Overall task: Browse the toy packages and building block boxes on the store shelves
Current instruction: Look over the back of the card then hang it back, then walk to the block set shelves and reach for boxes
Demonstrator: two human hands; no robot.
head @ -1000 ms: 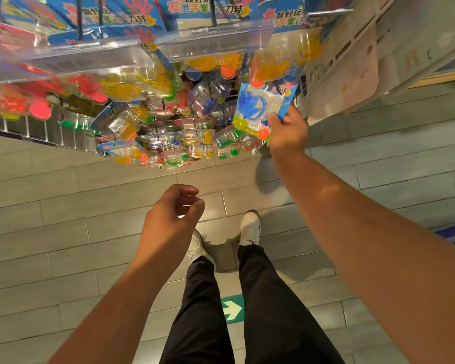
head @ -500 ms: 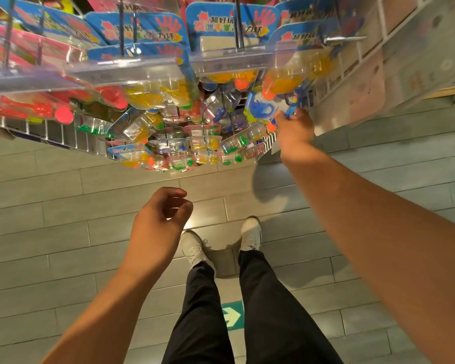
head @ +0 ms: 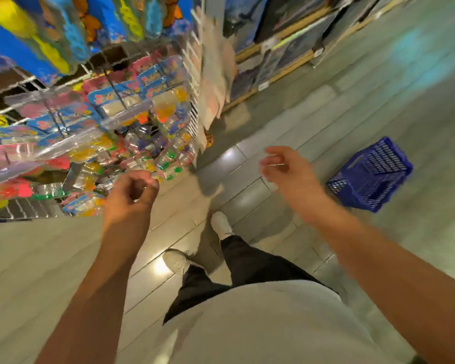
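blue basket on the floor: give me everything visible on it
The blue basket looks like moulded plastic with lattice, see-through walls and a solid rim band. It sits on the grey tiled floor, to the person's right, beyond the right hand, which does not touch it. It appears tilted in this blurred wide-angle view. Its contents cannot be made out; no handle is discernible.

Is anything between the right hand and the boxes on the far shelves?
Nothing visible: only bare floor lies between the empty right hand and the boxes. The blue basket sits off to its right.
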